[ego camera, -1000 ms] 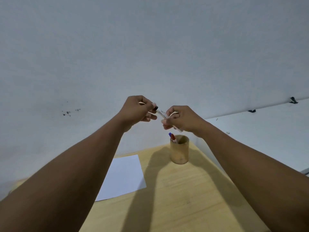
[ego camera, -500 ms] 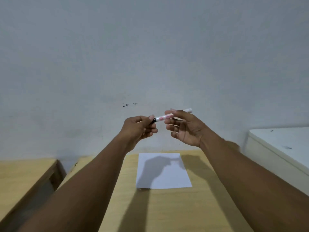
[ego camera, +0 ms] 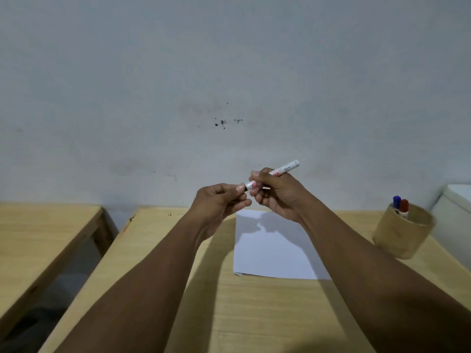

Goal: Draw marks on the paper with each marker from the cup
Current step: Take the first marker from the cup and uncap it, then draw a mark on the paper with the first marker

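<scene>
A white marker (ego camera: 285, 169) with red print is held up in front of the wall, above the table. My right hand (ego camera: 274, 193) grips its barrel. My left hand (ego camera: 220, 203) pinches the black cap at its left end, and the cap is almost fully hidden by my fingers. Below the hands, a blank white sheet of paper (ego camera: 270, 250) lies flat on the wooden table (ego camera: 254, 314). At the right, a tan cylindrical cup (ego camera: 402, 231) holds a blue-capped marker (ego camera: 396, 202) and a red-capped marker (ego camera: 404, 206).
A second wooden table (ego camera: 38, 233) stands at the left across a gap. A white cabinet (ego camera: 456, 215) sits beyond the cup at the right edge. A pale wall with small dark specks rises behind the tables.
The view has swung so the cup now sits at the far right. Both hands have stayed together on the marker, which now tilts up to the right.
</scene>
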`<state>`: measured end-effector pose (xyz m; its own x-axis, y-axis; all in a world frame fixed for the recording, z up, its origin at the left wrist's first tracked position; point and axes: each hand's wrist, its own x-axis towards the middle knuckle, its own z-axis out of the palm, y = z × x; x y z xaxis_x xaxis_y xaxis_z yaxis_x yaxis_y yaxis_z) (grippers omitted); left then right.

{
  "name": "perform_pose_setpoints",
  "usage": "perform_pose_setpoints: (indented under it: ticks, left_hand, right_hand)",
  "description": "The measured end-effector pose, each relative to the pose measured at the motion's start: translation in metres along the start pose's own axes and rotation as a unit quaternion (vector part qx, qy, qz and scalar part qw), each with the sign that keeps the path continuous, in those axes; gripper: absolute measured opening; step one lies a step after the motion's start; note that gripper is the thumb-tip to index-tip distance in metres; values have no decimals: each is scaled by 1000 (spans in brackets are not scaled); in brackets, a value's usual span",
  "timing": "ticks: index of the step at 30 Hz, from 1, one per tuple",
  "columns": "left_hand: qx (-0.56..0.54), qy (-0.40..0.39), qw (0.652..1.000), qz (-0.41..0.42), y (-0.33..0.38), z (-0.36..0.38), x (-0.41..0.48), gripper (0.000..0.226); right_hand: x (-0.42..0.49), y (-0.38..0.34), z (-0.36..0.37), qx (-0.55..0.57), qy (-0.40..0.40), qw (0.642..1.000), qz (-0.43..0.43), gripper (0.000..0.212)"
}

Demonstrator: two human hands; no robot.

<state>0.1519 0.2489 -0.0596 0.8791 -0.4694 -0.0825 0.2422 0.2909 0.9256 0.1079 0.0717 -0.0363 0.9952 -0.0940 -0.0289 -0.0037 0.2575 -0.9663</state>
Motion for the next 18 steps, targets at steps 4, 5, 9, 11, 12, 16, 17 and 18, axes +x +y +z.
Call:
perform_pose_setpoints:
  ticks: [4, 5, 9, 11, 12, 16, 17, 18]
  left_hand:
    - [-31, -3, 999, -29, -23, -4, 12, 9]
    - [-31, 1, 999, -32, -27, -7, 14, 11]
    - [-11, 74, 997, -32, -32, -52, 18, 14]
    - [109, 76, 991, -15, -34, -71, 14, 11]
    - [175, 74, 982, 7, -36, -71, 15, 11]
    - [352, 67, 926, 122, -54, -37, 17, 8]
    - [389, 56, 910, 134, -62, -31, 15, 7]
    - [425, 41, 893, 141, -70, -28, 11, 5]
  right_hand:
    - [8, 13, -14, -28, -26, 999, 21, 22]
    - [10, 14, -18, -27, -25, 999, 26, 23]
    - [15, 1, -49, 50, 57, 997, 15, 20]
    - [16, 2, -62, 16, 84, 996, 16, 14]
    - [18, 7, -63, -19, 89, 996, 23, 13]
    - [30, 45, -38, -25, 141, 989, 25, 10]
    - [31, 56, -31, -27, 155, 987, 18, 10]
    - [32, 66, -27, -34, 167, 985, 12, 13]
